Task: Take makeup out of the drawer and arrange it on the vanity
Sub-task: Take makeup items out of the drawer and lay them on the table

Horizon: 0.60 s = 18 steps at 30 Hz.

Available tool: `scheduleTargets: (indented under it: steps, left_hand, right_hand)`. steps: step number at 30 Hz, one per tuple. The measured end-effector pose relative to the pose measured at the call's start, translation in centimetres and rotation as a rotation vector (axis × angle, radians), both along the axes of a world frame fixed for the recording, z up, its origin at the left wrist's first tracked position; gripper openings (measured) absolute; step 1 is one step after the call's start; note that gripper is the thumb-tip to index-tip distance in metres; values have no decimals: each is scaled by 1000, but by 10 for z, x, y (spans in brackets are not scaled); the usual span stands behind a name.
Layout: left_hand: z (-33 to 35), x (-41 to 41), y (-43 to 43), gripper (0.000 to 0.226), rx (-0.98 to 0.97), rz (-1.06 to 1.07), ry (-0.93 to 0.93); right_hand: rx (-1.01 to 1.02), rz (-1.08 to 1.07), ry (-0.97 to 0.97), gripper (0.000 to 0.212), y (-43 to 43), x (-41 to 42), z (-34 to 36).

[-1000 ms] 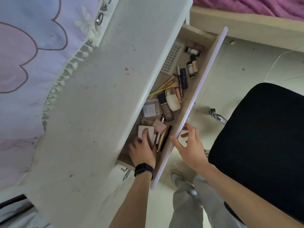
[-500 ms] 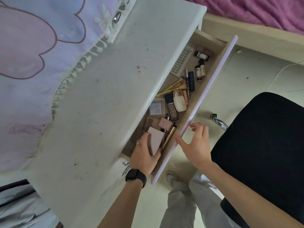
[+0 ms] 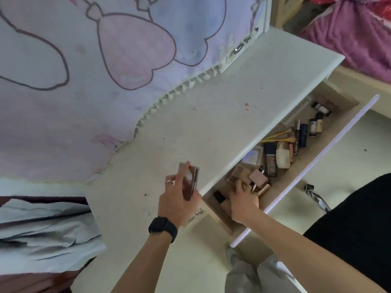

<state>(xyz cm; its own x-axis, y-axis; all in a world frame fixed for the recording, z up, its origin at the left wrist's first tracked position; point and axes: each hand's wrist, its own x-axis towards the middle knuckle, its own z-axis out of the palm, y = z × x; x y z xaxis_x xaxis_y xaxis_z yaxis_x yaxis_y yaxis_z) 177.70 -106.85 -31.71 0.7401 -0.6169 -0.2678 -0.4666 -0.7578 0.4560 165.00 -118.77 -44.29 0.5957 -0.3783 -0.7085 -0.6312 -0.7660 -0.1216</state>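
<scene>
Head view: left hand (image 3: 179, 199) grasps a palette (image 3: 190, 178) above the desk (image 3: 232, 92); right hand (image 3: 243, 199), grip unclear, searches the drawer (image 3: 317, 157); next, likely place the palette down.

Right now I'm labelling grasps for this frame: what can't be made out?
Head view: the right hand covers whatever it touches in the drawer; grip unclear.
Head view: the left hand hides part of the pink palette.
Head view: the vanity top overhangs the drawer's back.

Single wide-angle head-worn view, steeply downward and close over the vanity top (image 3: 211, 127) and open drawer (image 3: 330, 145)
</scene>
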Motion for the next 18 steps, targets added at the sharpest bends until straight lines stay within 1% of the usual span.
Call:
scheduleTargets:
  steps: [3,5,8,10,12,13,15,17,18]
  left_hand:
    - [4,16,18,79,-18,54,-5]
    - [7,25,31,78,-3,83,3]
    - [10,41,49,75,62,131,14]
    - [12,53,61,74,103,151,-3]
    - [13,66,73,73,135,187,-29]
    - [12,74,79,72,144,211,-36]
    - [8,92,92,71,174,239,-30]
    - [2,112,107,71,227,232,-32]
    - [-2,123,114,71,254,228,-37]
  right_hand:
    - [-11,54,64,68,6,9,-1]
    - [-20,93,51,66,4,6,-1]
    - [-38,116,-3,76,-9,-3,4]
    - [0,121,13,77,-19,-6,16]
    - [82,120,58,79,-26,-3,33]
    - [136,121,85,76,-29,0,44]
    - [252,139,108,62,-34,10,67]
    - [364,150,68,48,-36,22,94]
    - [411,154,39,45,-35,30,105]
